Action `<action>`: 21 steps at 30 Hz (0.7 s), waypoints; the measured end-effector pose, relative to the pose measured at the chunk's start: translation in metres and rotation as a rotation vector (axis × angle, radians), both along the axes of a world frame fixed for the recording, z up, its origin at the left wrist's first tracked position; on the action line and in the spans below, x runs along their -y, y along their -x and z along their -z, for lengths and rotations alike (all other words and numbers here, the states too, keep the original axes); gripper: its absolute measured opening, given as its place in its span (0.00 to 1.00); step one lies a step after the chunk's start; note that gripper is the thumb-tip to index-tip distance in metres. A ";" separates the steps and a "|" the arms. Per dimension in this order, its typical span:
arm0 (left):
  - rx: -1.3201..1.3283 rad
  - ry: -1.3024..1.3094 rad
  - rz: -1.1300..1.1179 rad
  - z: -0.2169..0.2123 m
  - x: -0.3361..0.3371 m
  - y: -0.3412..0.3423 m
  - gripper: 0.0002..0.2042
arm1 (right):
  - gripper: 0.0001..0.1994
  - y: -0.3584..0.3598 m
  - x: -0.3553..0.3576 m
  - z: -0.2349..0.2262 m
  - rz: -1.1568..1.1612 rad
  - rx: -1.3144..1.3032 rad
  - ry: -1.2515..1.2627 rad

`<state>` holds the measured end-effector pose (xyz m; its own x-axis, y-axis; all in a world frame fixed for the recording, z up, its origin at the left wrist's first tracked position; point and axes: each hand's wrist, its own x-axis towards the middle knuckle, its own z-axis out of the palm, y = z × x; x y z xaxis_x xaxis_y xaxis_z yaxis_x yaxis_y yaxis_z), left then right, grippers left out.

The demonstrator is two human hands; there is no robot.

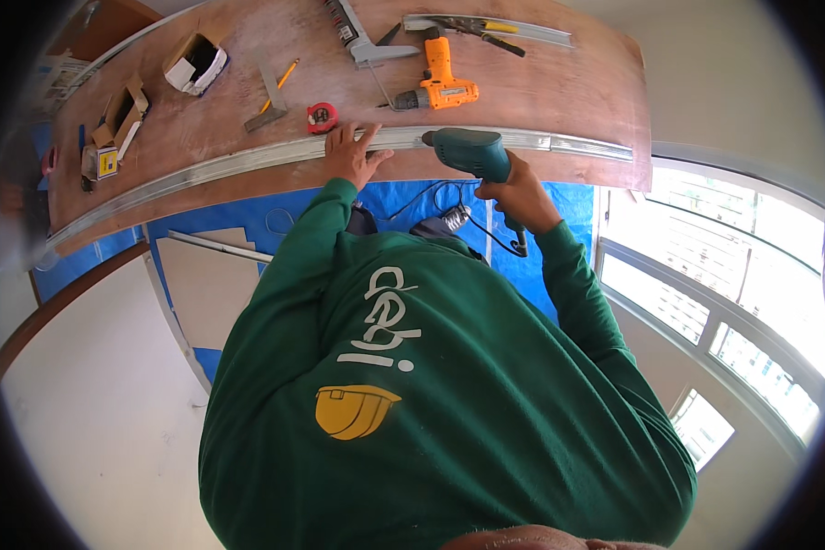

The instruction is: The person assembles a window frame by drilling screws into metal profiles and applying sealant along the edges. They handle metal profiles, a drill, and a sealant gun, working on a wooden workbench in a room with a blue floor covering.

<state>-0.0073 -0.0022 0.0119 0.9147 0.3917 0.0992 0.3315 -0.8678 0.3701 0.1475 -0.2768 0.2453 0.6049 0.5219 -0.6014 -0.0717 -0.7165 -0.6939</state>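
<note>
My right hand (522,194) is wrapped round the handle of a teal corded power drill (472,152). The drill lies level, its dark nose pointing left, over a long metal channel (513,139) along the near side of the wooden tabletop. My left hand (350,156) rests on that channel left of the drill, fingers stretched out and apart. Any bit in the drill's nose is too small to make out. Just beyond my left fingers sits a red tape measure (322,117). An orange cordless drill (438,81) lies on its side farther back.
On the wooden tabletop (229,147) lie a caulking gun (362,37), a square (268,96) with a pencil (289,71), snips (486,29) on a short channel, and open boxes (195,64) at left. The drill's cord hangs over blue sheeting (550,220). Windows (733,238) stand at right.
</note>
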 end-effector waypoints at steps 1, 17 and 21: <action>0.010 0.002 -0.006 0.000 -0.001 0.002 0.34 | 0.23 0.006 -0.006 -0.002 0.006 -0.005 -0.001; 0.095 -0.007 -0.004 0.005 -0.007 0.001 0.33 | 0.29 0.018 -0.029 0.005 0.020 0.125 -0.013; 0.062 0.003 0.000 0.000 -0.005 0.001 0.33 | 0.27 0.012 -0.021 -0.005 0.052 0.056 0.019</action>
<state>-0.0080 0.0028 0.0115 0.9069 0.3920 0.1547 0.3079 -0.8668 0.3922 0.1357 -0.2559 0.2507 0.6638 0.4777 -0.5755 -0.0709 -0.7258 -0.6843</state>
